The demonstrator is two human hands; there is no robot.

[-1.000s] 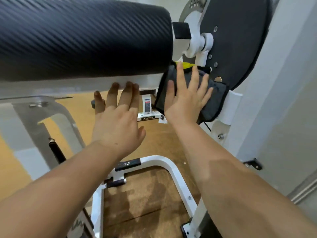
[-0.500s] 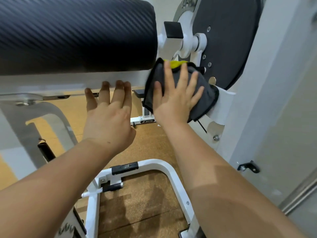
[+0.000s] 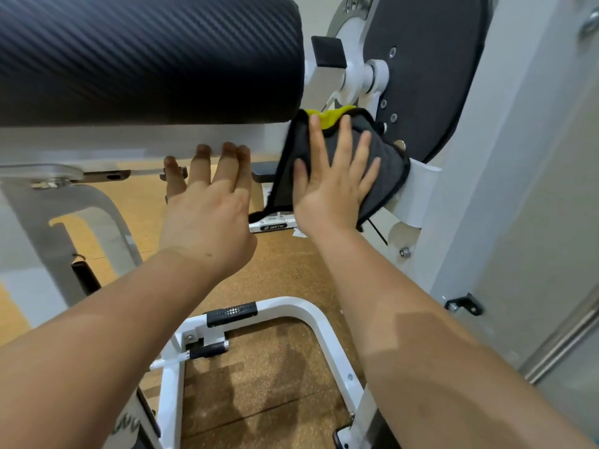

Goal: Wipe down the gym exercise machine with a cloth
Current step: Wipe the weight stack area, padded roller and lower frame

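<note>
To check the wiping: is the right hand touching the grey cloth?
Touching. The head view shows the right hand lying flat on the grey cloth, fingers spread, with no gap, pressing it against the white machine bracket.

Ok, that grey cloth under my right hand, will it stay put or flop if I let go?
Probably floppy: the cloth folds over at its top, showing a yellow side, and its lower edge hangs loose. Likely light, since your flat right hand alone pins it against the white bracket. Released, it would probably slide off and drop.
</note>
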